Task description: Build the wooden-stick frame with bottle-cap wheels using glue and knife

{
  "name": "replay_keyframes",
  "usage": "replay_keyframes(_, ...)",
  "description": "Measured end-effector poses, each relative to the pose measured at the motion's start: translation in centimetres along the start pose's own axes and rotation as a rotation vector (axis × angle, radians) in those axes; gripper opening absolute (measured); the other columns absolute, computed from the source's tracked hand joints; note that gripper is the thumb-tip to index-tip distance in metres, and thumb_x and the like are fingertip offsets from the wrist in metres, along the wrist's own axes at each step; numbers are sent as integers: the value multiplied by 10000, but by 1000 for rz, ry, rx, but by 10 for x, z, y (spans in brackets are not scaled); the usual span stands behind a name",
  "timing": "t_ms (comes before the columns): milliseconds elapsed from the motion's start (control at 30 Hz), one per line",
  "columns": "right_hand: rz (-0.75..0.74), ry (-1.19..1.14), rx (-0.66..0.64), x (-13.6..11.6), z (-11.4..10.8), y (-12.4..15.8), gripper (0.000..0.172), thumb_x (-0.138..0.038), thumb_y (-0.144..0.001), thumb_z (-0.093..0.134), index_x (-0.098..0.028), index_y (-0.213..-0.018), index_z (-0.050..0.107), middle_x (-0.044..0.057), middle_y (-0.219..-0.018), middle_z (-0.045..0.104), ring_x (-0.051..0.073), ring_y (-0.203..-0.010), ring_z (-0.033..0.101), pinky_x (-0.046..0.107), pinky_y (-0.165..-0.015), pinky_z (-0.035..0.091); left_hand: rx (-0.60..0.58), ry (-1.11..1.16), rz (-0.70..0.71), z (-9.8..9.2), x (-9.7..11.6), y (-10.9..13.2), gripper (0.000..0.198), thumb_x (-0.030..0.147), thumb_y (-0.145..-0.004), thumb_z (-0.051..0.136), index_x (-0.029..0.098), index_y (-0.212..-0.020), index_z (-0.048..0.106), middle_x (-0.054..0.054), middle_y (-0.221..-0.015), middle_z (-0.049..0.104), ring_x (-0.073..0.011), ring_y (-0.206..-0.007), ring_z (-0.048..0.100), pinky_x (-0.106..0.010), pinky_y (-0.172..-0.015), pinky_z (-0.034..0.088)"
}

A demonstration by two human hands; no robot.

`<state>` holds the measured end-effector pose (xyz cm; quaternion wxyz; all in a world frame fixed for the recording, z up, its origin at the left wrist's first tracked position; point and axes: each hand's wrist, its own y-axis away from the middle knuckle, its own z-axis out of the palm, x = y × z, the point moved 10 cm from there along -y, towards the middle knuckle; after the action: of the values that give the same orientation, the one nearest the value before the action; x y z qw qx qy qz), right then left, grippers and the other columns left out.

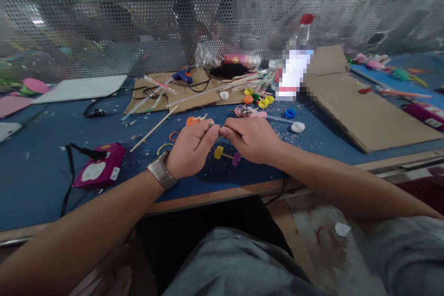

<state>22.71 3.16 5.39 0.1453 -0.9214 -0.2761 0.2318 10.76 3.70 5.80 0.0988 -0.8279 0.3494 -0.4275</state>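
My left hand (190, 149), with a metal-banded watch (162, 170) on its wrist, is closed in a pinch above the blue table. Opposite it, my right hand (255, 141) pinches too, and the thumb tips nearly meet. A small thin thing seems to lie between the fingertips; its kind cannot be made out. Just below the hands, a yellow bottle cap (218, 152) and a purple cap (236, 159) sit on the ends of a short wooden stick (227, 156). An orange cap (191, 121) and short sticks show behind my left hand. A long wooden stick (154, 128) lies to the left.
A magenta box (116, 159) with a plugged black cord lies left. Behind are a blue glue gun (182, 75) on cardboard (204, 95), several coloured caps (264, 103), and a red-capped bottle (305, 32). More cardboard (378, 115) lies right. A perforated metal screen (138, 18) stands at the back.
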Motion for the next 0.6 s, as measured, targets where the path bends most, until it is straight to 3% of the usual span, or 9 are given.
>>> replay_keyframes(600, -19, 48, 74, -1, 0, 1, 816, -757, -1122, 96, -206, -845, 630, 62, -761, 700, 180, -670, 558, 345, -636, 215, 22, -23, -18, -3, 1, 1, 426, 353, -1124, 437, 237, -714, 456, 8, -629, 533, -173, -633, 503, -333, -617, 359)
